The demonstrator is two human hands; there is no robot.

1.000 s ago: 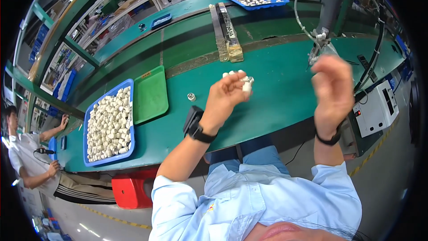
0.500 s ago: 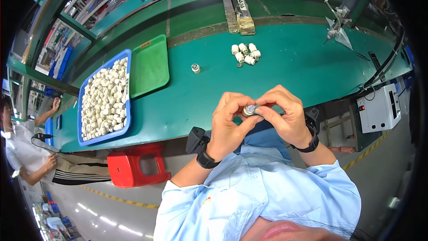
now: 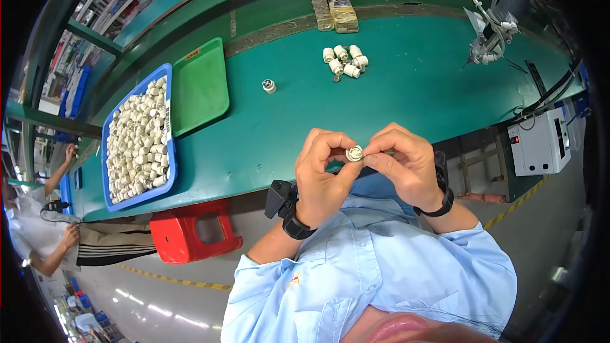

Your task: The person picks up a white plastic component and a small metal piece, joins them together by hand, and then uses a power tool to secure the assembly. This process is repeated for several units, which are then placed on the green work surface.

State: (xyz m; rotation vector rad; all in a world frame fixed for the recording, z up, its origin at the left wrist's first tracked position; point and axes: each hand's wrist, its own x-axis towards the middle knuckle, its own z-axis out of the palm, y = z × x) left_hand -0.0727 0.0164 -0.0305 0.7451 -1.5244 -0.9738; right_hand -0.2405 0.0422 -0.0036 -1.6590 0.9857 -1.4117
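My left hand (image 3: pixel 323 168) pinches a small white cylindrical part (image 3: pixel 354 153) between thumb and forefinger, just off the table's near edge. Its round end faces up and shows metallic detail inside a pale rim. Close against its right side, my right hand (image 3: pixel 405 165) has thumb and forefinger pressed together; what lies between those fingertips is too small to make out. Beyond my hands, a loose group of similar white parts (image 3: pixel 351 72) lies on the green table (image 3: pixel 279 133). One single part (image 3: pixel 269 86) stands apart to the left, its dark-patterned end showing.
At left, a blue tray (image 3: pixel 170 146) is heaped with white parts beside a green tray (image 3: pixel 206 89). Two taped bars (image 3: pixel 343 16) lie at the back. A cabled fixture (image 3: pixel 492 44) and white box (image 3: pixel 540 143) are right. A red stool (image 3: pixel 171 238) and another person (image 3: pixel 38 228) are left.
The part in my left hand has turned, so its round end now shows more fully. My right fingertips have shifted from over its top to its right side. The whole view has shifted slightly.
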